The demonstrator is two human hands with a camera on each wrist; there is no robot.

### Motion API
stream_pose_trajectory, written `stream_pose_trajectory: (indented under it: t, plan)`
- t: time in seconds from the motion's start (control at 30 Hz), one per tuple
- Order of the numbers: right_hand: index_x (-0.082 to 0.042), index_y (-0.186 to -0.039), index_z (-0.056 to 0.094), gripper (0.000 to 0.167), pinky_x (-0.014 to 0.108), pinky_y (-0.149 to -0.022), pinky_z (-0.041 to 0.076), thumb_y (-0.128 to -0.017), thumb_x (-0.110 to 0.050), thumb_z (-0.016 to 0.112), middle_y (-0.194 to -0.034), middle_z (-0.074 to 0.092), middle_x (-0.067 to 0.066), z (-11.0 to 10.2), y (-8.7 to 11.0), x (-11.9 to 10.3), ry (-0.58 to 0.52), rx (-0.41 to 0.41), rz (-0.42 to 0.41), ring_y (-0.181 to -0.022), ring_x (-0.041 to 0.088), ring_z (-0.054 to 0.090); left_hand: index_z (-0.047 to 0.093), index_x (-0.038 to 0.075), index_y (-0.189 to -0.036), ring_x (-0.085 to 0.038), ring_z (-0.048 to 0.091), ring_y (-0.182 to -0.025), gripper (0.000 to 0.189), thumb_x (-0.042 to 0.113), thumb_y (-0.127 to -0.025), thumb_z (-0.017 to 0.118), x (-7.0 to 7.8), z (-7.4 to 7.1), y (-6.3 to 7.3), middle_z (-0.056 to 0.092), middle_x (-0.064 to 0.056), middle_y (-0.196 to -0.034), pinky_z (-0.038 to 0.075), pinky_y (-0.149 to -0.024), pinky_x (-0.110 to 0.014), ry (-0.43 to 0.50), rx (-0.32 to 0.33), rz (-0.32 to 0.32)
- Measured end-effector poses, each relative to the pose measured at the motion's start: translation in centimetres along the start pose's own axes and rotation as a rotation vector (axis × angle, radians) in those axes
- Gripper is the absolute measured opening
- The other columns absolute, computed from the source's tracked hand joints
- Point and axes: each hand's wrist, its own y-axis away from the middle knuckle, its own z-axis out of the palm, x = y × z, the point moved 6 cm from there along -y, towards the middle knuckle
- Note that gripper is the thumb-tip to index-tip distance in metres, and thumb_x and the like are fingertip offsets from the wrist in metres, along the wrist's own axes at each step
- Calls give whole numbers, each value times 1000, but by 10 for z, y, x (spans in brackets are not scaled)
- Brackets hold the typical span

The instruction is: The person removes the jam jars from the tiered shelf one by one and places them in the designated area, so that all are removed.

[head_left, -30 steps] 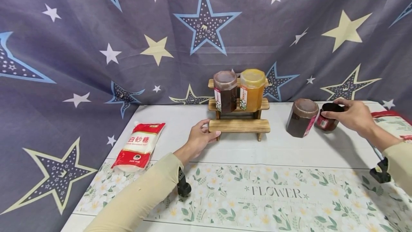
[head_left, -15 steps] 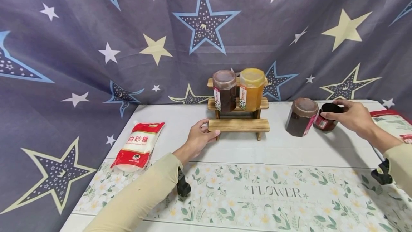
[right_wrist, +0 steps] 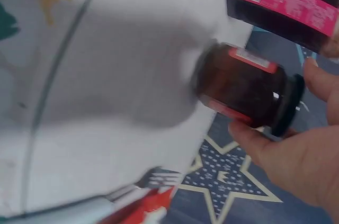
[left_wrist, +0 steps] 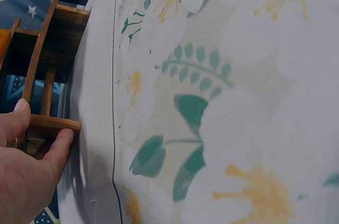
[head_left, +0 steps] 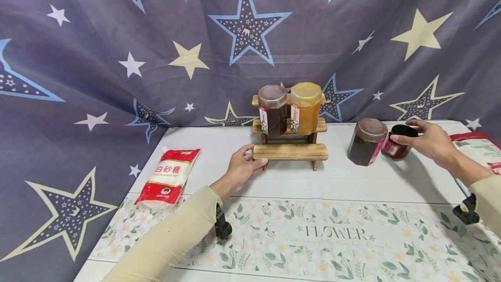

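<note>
My left hand [head_left: 241, 167] grips the left end of the lowest step of a small wooden tiered stand [head_left: 291, 152], thumb in front and fingers behind. Higher on the stand sit a dark brown jar [head_left: 272, 112] and an amber honey jar [head_left: 305, 110], side by side. My right hand [head_left: 430, 142] holds a small dark glass jar [head_left: 398, 147] near its black lid, thumb on one side and fingers on the other. The right wrist view shows this jar [right_wrist: 238, 86] with red labels. Close to its left stands a larger dark jar [head_left: 366, 142] with a pink label.
A red and white bag of white sugar [head_left: 168, 175] lies at the table's left. Another red and white bag [head_left: 477, 149] is at the right edge, partly behind the right arm. A fork [right_wrist: 153, 179] lies near it. A star-patterned cloth [head_left: 156, 55] hangs behind the table.
The view has shifted very slightly. Both hands keep their holds, and the jars and stand show no clear movement.
</note>
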Motion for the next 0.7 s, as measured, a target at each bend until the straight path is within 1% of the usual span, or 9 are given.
stream_pose_trajectory:
  t: [0.07,0.13,0.27,0.33,0.43,0.5,0.57,0.7]
  plan:
    - [6,-149,22,94,64,-90,42,-88,-50,65,-141,31,40,-7,-1,-8,-7,2,-8,-122,57,35,41,5,-144,-20,66,-90,65,-1,-86,70,0,0,0,60,-25,-121,57,-90,-40,3,0,-1]
    - [5,-151,17,95,70,-96,34,-89,-52,63,-144,27,39,-15,-2,-17,-16,18,-25,-125,59,30,41,5,-143,-21,66,-91,65,-2,-86,70,-1,-1,0,60,-25,-121,57,-90,-40,6,3,-2]
    - [1,-151,21,92,67,-93,38,-89,-52,62,-143,34,36,-30,-6,-40,3,69,-75,-124,55,36,41,5,-144,-22,66,-92,65,-2,-86,70,0,-1,0,61,-25,-120,57,-90,-40,8,7,1]
    - [0,-152,21,91,66,-91,40,-89,-52,62,-145,32,34,-34,-7,-53,-2,87,-96,-125,53,37,41,5,-144,-22,66,-92,65,-2,-85,70,0,-1,0,61,-24,-120,58,-89,-40,5,9,1]
    - [-2,-153,19,90,68,-95,37,-90,-50,62,-151,26,29,-37,-8,-71,-25,109,-120,-130,51,34,40,5,-144,-23,66,-94,66,-1,-86,70,0,0,0,61,-24,-121,58,-88,-39,-7,8,1]
    - [-4,-153,18,89,68,-97,36,-90,-48,63,-154,23,26,-37,-9,-83,-46,121,-140,-133,49,31,40,5,-144,-24,66,-95,66,-1,-86,70,0,0,0,61,-23,-121,58,-88,-39,-11,8,1]
    - [-6,-154,20,87,67,-98,36,-90,-46,64,-153,24,25,-35,-10,-94,-63,125,-161,-134,47,30,39,5,-145,-24,66,-95,67,-1,-86,70,1,0,0,60,-24,-122,58,-88,-39,-13,7,2]
    - [-11,-154,22,86,65,-100,36,-89,-45,66,-153,25,24,-26,-11,-112,-106,110,-195,-135,44,31,38,4,-145,-23,66,-93,67,-2,-86,70,1,0,1,60,-24,-122,57,-90,-40,-6,5,1]
